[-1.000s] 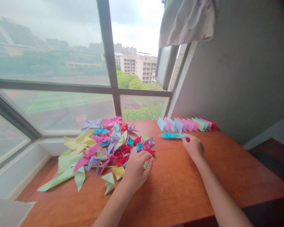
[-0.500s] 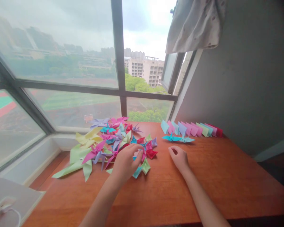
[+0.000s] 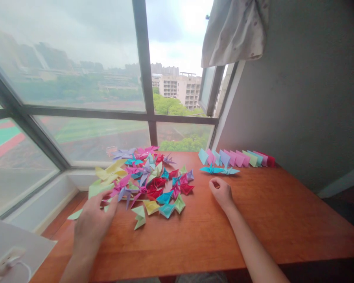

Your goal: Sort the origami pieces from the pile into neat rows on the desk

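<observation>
At the left of the table, my left hand [image 3: 93, 220] lies over a large pale green paper pinwheel [image 3: 98, 189], covering most of it. Its thumb and fingers are curved and apart, with the pinwheel's paper showing between them; the fingertips are partly hidden. A magenta pinwheel [image 3: 122, 184] is just beyond it. On the bare wood to the right rests my right hand [image 3: 221, 190], curled into a loose fist with nothing visible in it. Just past its knuckles stand a bright blue paper crane [image 3: 211, 169] and a paler blue crane [image 3: 230, 171].
Several folded paper pieces [image 3: 166, 197] and pinwheels crowd the table's left and middle. A row of folded coloured papers [image 3: 236, 158] stands at the back right. Windows [image 3: 91, 129] border the far side, a grey wall [image 3: 297, 98] the right. A socket with a plug [image 3: 10, 261] is lower left.
My left hand has moved left from the small folded pieces to the green pinwheel, uncovering yellow, blue and green pieces. My right hand stays curled in place. The view has shifted slightly.
</observation>
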Demonstrator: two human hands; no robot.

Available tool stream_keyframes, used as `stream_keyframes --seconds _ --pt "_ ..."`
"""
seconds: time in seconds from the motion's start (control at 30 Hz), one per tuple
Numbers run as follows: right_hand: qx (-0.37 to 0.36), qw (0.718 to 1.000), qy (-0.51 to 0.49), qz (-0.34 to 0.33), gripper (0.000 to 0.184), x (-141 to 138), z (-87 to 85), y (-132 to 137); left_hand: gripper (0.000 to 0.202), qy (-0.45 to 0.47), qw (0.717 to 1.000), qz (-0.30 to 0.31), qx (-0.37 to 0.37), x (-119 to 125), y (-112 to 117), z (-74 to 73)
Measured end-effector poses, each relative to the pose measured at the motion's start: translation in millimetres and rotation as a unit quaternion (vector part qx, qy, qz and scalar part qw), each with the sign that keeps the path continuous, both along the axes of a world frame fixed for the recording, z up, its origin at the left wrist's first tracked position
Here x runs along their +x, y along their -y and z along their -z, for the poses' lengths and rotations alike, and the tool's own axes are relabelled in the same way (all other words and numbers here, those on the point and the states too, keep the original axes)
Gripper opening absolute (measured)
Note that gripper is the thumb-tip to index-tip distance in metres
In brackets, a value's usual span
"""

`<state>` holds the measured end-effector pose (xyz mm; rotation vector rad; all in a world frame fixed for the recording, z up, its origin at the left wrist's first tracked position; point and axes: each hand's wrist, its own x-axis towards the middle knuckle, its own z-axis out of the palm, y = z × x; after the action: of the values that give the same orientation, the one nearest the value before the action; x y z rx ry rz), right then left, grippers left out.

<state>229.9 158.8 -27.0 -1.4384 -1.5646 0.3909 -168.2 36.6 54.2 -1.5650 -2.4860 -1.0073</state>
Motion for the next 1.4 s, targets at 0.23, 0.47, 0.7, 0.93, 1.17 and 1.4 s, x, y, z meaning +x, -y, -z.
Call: stream_keyframes --seconds 0.23,0.47,0.7,0.93,1.17,1.4 --pt "0.004 1.0 -0.015 0.017 0.027 0 -6.1 2 0.025 -0.025 0.992 -0.04 -0.114 2 -1 5.9" --pt "0.003 1.0 -0.016 0.001 0.027 -1 -9.8 5 0.021 -0.036 0.998 -0.025 0.048 30 4 -9.1" --pt "-0.014 0.989 -0.081 -0.12 0.027 -11 -29.2 20 0.021 -0.004 0.981 0.156 0.117 97 -15 -31.5" --pt "-0.014 0.952 -0.133 -0.276 0.038 -24 -45.6 35 0.017 -0.06 0.951 0.298 0.063 164 -52 -29.1" --pt "-0.002 0.967 -0.18 -0.179 0.02 -25 -41.1 28 0.015 -0.03 0.914 0.404 0.037 190 -62 -25.6" --pt "-0.045 0.949 -0.265 -0.166 0.024 -23 -47.5 28 0.019 0.086 0.914 0.381 0.11 180 -67 -13.2"
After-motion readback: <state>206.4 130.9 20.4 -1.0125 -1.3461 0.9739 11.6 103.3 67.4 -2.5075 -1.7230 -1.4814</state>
